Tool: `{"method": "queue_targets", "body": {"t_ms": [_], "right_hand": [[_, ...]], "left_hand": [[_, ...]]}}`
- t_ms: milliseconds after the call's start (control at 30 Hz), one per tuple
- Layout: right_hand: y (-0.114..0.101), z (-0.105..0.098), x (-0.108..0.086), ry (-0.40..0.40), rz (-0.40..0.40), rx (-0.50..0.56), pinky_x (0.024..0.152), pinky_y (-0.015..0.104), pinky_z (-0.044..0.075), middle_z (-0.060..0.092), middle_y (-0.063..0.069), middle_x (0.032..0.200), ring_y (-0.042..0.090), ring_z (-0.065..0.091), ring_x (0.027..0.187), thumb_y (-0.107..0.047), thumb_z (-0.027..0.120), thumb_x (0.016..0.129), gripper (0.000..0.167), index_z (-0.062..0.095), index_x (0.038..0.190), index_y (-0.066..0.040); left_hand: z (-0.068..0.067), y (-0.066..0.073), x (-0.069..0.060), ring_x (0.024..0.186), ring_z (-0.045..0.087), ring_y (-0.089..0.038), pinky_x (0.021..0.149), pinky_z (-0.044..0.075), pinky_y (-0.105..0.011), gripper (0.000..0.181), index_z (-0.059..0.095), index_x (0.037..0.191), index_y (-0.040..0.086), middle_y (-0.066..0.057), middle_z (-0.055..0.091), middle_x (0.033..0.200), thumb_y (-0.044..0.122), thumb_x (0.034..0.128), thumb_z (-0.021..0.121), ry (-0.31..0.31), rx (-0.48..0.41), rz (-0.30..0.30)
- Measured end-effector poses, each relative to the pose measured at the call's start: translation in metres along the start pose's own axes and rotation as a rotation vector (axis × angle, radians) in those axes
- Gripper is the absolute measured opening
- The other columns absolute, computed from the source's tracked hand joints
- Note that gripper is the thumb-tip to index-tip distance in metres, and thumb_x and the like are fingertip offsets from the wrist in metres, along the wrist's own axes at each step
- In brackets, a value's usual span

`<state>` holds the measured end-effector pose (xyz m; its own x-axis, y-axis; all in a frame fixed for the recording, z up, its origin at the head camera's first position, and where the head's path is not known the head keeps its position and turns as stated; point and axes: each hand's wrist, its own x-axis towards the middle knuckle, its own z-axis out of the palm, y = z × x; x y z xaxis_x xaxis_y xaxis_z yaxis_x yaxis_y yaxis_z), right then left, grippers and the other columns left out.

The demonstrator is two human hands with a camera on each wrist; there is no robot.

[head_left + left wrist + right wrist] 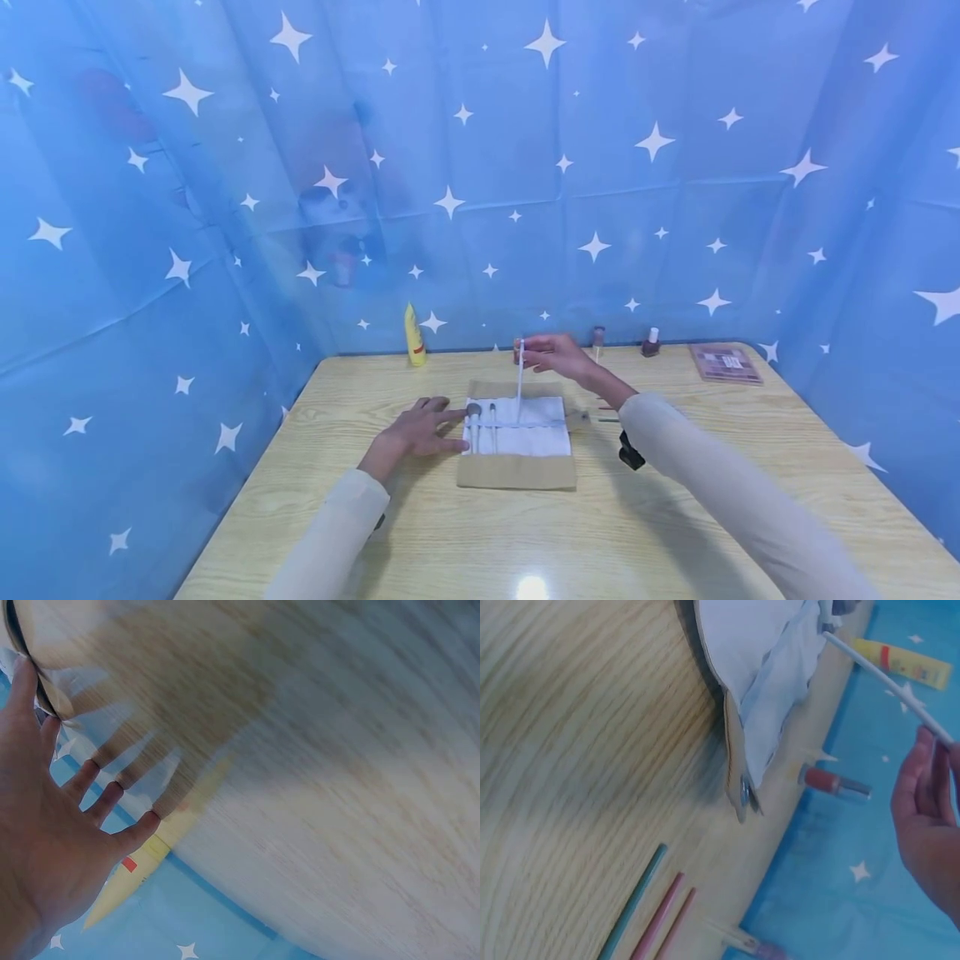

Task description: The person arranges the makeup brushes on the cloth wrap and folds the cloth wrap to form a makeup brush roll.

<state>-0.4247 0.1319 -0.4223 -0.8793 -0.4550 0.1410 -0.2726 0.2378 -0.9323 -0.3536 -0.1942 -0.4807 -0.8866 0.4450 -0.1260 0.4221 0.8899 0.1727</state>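
Observation:
A tan brush roll [517, 472] with a white lining lies unfolded on the table. Two makeup brushes stand in its pocket at the left, a fuller one [474, 410] and a slimmer one [492, 415]. My right hand [557, 357] pinches a thin white stick [521, 379] near its upper end. The stick's lower end meets the pocket's edge; its tip at my fingers is hidden, so I cannot tell its kind. My left hand [423, 429] rests at the roll's left edge with fingers spread, the thumb and forefinger touching it.
Behind the roll stand a yellow tube [415, 337], a reddish bottle [823, 780], a small clear-based tube [597, 337] and a dark nail polish bottle [651, 343]. A palette [726, 363] lies at the back right. Green [634, 900] and pink pencils [658, 916] lie right of the roll.

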Motion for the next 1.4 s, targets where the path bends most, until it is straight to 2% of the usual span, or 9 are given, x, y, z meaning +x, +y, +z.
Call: {"method": "queue_targets", "body": {"t_ms": [100, 233, 367, 800, 1067, 1167, 1267, 1333, 1400], "right_hand": [[0.003, 0.003, 0.002, 0.02, 0.03, 0.009, 0.095, 0.046, 0.059, 0.066, 0.028, 0.131, 0.042, 0.068, 0.116, -0.013, 0.062, 0.106, 0.038, 0.061, 0.139, 0.005], [0.009, 0.009, 0.005, 0.034, 0.061, 0.024, 0.1, 0.054, 0.055, 0.062, 0.031, 0.135, 0.036, 0.071, 0.112, -0.013, 0.063, 0.105, 0.037, 0.062, 0.138, 0.004], [0.016, 0.013, 0.007, 0.031, 0.072, 0.038, 0.103, 0.06, 0.05, 0.063, 0.03, 0.134, 0.04, 0.07, 0.114, -0.011, 0.063, 0.105, 0.038, 0.06, 0.139, 0.006], [0.024, 0.021, 0.005, 0.002, 0.175, 0.028, 0.105, 0.055, 0.051, 0.064, 0.028, 0.134, 0.043, 0.066, 0.119, -0.007, 0.058, 0.106, 0.041, 0.053, 0.143, 0.01], [0.035, 0.028, 0.007, 0.036, 0.206, 0.1, 0.097, 0.044, 0.058, 0.067, 0.028, 0.129, 0.026, 0.075, 0.1, -0.004, 0.061, 0.105, 0.038, 0.056, 0.137, 0.016], [0.038, 0.031, 0.005, 0.033, 0.189, 0.078, 0.093, 0.039, 0.06, 0.067, 0.028, 0.129, 0.021, 0.075, 0.097, -0.003, 0.062, 0.104, 0.036, 0.058, 0.134, 0.017], [0.038, 0.033, 0.002, 0.044, 0.179, 0.007, 0.091, 0.037, 0.061, 0.07, 0.024, 0.126, 0.02, 0.075, 0.098, -0.005, 0.065, 0.103, 0.035, 0.062, 0.132, 0.013], [0.038, 0.035, 0.0, 0.051, 0.173, -0.019, 0.089, 0.037, 0.061, 0.072, 0.023, 0.123, 0.023, 0.075, 0.1, -0.007, 0.066, 0.102, 0.034, 0.064, 0.131, 0.011], [0.035, 0.035, -0.003, 0.053, 0.172, -0.03, 0.09, 0.042, 0.061, 0.072, 0.024, 0.121, 0.031, 0.074, 0.103, -0.007, 0.067, 0.102, 0.034, 0.064, 0.13, 0.013]], "left_hand": [[0.0, 0.001, 0.0, 0.154, 0.027, -0.038, 0.117, 0.033, -0.063, 0.076, 0.044, 0.159, 0.037, -0.012, 0.032, 0.167, 0.074, 0.0939, 0.056, 0.001, -0.002, 0.0], [0.0, 0.001, 0.0, 0.154, 0.026, -0.038, 0.118, 0.033, -0.063, 0.076, 0.043, 0.159, 0.037, -0.011, 0.031, 0.168, 0.074, 0.0939, 0.056, -0.001, -0.003, -0.008], [-0.001, 0.001, 0.0, 0.154, 0.026, -0.038, 0.118, 0.033, -0.063, 0.076, 0.043, 0.159, 0.037, -0.01, 0.031, 0.168, 0.074, 0.0936, 0.057, -0.003, -0.007, -0.013], [-0.001, 0.002, 0.001, 0.154, 0.026, -0.039, 0.117, 0.033, -0.063, 0.076, 0.043, 0.159, 0.037, -0.011, 0.031, 0.168, 0.074, 0.0938, 0.056, -0.002, -0.005, -0.011], [-0.002, 0.002, 0.0, 0.154, 0.026, -0.039, 0.117, 0.033, -0.064, 0.075, 0.043, 0.159, 0.037, -0.011, 0.031, 0.168, 0.073, 0.0944, 0.056, -0.007, 0.0, -0.01], [-0.001, 0.002, 0.0, 0.153, 0.027, -0.04, 0.117, 0.033, -0.065, 0.075, 0.043, 0.159, 0.037, -0.012, 0.031, 0.168, 0.073, 0.0946, 0.056, -0.008, -0.004, -0.008], [-0.001, 0.002, 0.0, 0.153, 0.027, -0.04, 0.117, 0.033, -0.065, 0.075, 0.043, 0.159, 0.037, -0.012, 0.031, 0.167, 0.073, 0.0942, 0.056, -0.011, -0.016, -0.01], [-0.001, 0.002, 0.0, 0.153, 0.027, -0.039, 0.117, 0.033, -0.065, 0.075, 0.043, 0.159, 0.037, -0.012, 0.031, 0.167, 0.073, 0.0939, 0.057, -0.011, -0.014, -0.01], [-0.001, 0.002, 0.0, 0.153, 0.027, -0.039, 0.117, 0.034, -0.064, 0.076, 0.043, 0.159, 0.037, -0.011, 0.032, 0.167, 0.074, 0.0937, 0.057, -0.009, -0.01, -0.011]]}}
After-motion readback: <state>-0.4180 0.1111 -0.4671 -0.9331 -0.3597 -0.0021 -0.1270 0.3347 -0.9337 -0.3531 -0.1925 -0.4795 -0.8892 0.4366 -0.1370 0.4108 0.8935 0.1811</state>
